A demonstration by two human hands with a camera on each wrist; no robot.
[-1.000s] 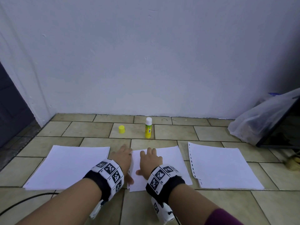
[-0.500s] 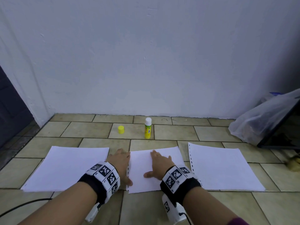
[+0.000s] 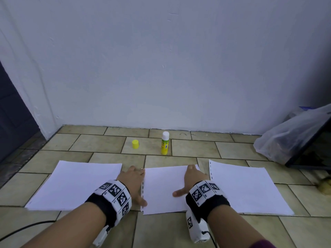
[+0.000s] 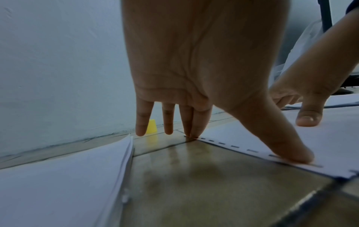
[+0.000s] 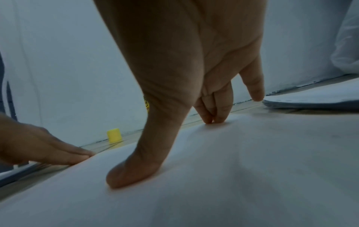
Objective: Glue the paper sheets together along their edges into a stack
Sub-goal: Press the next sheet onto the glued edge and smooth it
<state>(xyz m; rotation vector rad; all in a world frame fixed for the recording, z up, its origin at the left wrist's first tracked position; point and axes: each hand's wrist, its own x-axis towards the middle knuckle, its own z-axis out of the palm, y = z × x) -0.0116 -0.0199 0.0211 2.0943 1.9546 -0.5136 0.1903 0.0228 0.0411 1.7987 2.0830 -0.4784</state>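
fingers point(image 4: 196, 122) of the left hand point(image 3: 132, 179) lie straight along the punched left edge of the middle sheet point(image 3: 163, 187), thumb pressing that edge flat; nothing is gripped. right hand point(image 3: 194, 178) is spread flat on the same sheet's right side, thumb and two fingertips down, little finger lifted. in the right wrist view the glue stick point(image 3: 165, 143) is mostly hidden behind the palm. a paper pile point(image 3: 75, 183) lies to the left and another point(image 3: 247, 185) to the right, each with a strip of bare floor point(image 3: 100, 144) between it and the sheet. behind, the yellow cap point(image 3: 135, 144) stands apart from the uncapped stick, near the wall. a plastic bag point(image 3: 290, 133) is cut off at the right.
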